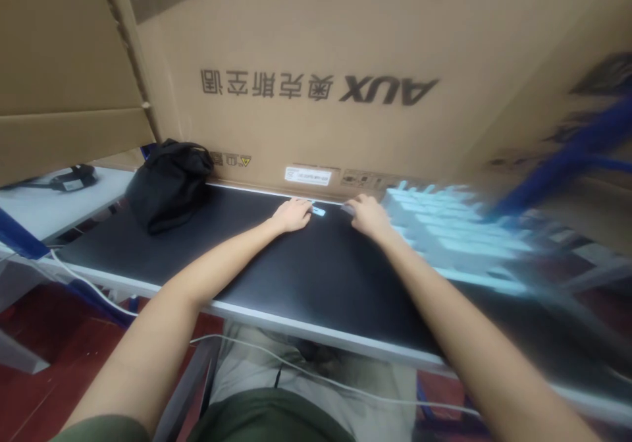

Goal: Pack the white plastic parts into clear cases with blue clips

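Note:
My left hand (295,215) is at the far side of the black table mat, its fingers closed at the near end of a small flat light-blue piece (318,211) with a dark mark on it. Across a short gap, my right hand (369,215) pinches a small thin greyish piece (348,209), blurred and partly hidden by the fingers. Just right of that hand stands a light-blue slotted rack (454,231) with rows of upright prongs, smeared by motion. What its slots hold cannot be made out.
A black cloth bag (170,185) sits on the left of the black mat (306,271). A large cardboard box wall (306,27) with upside-down print rises behind the table. White cable (296,368) hangs below the front edge. A blue frame bar (567,149) slants at the right.

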`<state>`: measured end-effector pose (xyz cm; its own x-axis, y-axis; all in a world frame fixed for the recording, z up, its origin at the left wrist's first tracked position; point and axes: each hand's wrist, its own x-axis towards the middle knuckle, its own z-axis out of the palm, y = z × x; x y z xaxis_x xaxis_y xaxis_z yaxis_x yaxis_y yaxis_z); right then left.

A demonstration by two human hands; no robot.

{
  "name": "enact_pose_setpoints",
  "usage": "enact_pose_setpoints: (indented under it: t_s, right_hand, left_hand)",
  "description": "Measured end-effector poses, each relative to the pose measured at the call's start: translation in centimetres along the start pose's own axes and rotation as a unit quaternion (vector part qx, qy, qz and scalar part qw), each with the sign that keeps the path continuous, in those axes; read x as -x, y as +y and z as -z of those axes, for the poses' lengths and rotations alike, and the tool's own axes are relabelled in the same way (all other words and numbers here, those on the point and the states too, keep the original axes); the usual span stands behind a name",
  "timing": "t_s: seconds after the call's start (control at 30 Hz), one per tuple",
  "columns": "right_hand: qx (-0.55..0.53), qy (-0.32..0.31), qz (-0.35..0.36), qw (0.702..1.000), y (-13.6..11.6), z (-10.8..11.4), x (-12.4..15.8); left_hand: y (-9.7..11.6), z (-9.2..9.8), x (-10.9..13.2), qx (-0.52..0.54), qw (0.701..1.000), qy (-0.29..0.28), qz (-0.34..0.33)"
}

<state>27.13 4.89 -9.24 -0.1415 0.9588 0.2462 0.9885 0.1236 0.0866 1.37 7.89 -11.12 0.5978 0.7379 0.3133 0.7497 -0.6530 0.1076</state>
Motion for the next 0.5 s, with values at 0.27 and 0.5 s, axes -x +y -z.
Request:
enact_pose_setpoints:
  t_s: [0.27, 0.5]
  right_hand:
    - [0.017, 0.005, -0.004, 1.000, -0.4, 0.3, 0.4]
    - [0.005, 0.006, -0.001, 1.000, -1.4, 0.6, -0.6]
  left_hand:
    - [0.2, 0.2, 0.4, 0.004, 1.000, 0.009, 0.017]
    - [0.6, 0.7, 0.8, -0.002, 0.999, 0.005, 0.051]
